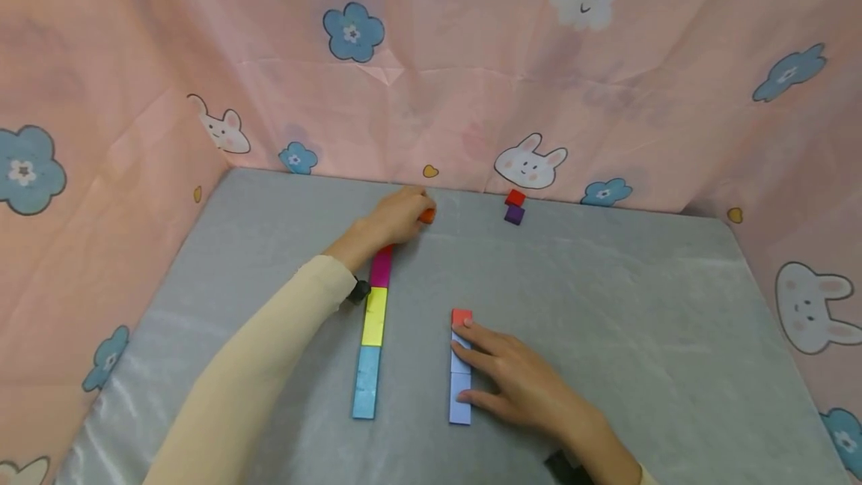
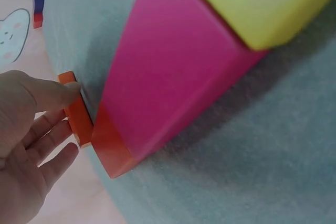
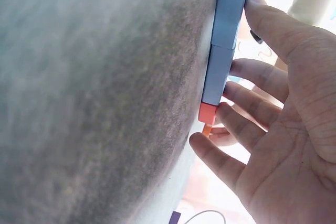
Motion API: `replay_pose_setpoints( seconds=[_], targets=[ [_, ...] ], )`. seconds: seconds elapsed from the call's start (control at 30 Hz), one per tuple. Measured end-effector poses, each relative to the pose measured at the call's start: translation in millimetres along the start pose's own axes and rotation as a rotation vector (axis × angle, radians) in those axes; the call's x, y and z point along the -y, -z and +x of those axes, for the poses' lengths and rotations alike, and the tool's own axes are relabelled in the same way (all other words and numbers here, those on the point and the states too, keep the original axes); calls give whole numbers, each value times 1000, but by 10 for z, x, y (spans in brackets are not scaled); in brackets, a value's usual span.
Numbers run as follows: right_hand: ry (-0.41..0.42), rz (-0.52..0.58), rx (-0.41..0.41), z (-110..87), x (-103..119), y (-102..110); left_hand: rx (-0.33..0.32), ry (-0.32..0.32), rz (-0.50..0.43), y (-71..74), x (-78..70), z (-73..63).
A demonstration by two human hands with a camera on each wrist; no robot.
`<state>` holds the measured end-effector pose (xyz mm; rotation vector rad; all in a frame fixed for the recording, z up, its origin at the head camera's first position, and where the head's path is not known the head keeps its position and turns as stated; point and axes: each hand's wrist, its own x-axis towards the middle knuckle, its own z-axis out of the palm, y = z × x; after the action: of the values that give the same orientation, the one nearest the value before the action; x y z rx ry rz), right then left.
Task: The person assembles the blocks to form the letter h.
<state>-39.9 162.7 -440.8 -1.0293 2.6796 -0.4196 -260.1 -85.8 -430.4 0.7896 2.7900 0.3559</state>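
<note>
My left hand [image 1: 397,217] pinches an orange block [image 2: 79,116] between thumb and fingers, right by the far end of a row of blocks. That row has a light blue block [image 1: 366,384] nearest me, then a yellow block [image 1: 374,316], a magenta block [image 1: 380,269] and a small red-orange block [image 2: 111,145] at its tip. My right hand [image 1: 528,384], fingers spread and nearly straight, rests along a second row to the right. Two periwinkle blue blocks [image 1: 460,414] lie end to end there, with a small red block [image 1: 462,316] at their far end.
A small red block [image 1: 515,197] and a purple block [image 1: 515,215] lie together near the table's back edge, right of my left hand. Grey cloth covers the table [image 1: 640,320]. A pink patterned curtain [image 1: 438,111] rises behind it and at both sides.
</note>
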Motion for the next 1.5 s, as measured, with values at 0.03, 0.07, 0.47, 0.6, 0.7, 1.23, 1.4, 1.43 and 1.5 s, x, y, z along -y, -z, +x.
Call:
replay_pose_setpoints(
  seconds=[0.03,0.07,0.47,0.6,0.7,1.23,1.4,1.43,1.5],
  targets=[
    [2,-1,-1,0,2,-1,-1,1,4,-5,0,-3],
    [4,-1,-3,1,2,-4,-3,3,6,-10,0,-5],
    [-39,31,56,23,25,16,-23,-12,35,-21,-15,-8],
    [-39,27,55,23,28,12,-22,-24,30,-16,-22,-39],
    [-44,35,63,25,27,5,-21,-29,4,-6,-36,-81],
    [-54,62,67,25,23,7,-89,-128,-64,71,-220,-457],
    [-48,68,59,18,18,12,-58,-145,-81,36,-321,-657],
    [-46,67,57,16,17,13,-54,-145,-90,27,-339,-693],
    [-43,65,55,13,18,14,-49,-142,-107,0,-364,-758]
  ],
)
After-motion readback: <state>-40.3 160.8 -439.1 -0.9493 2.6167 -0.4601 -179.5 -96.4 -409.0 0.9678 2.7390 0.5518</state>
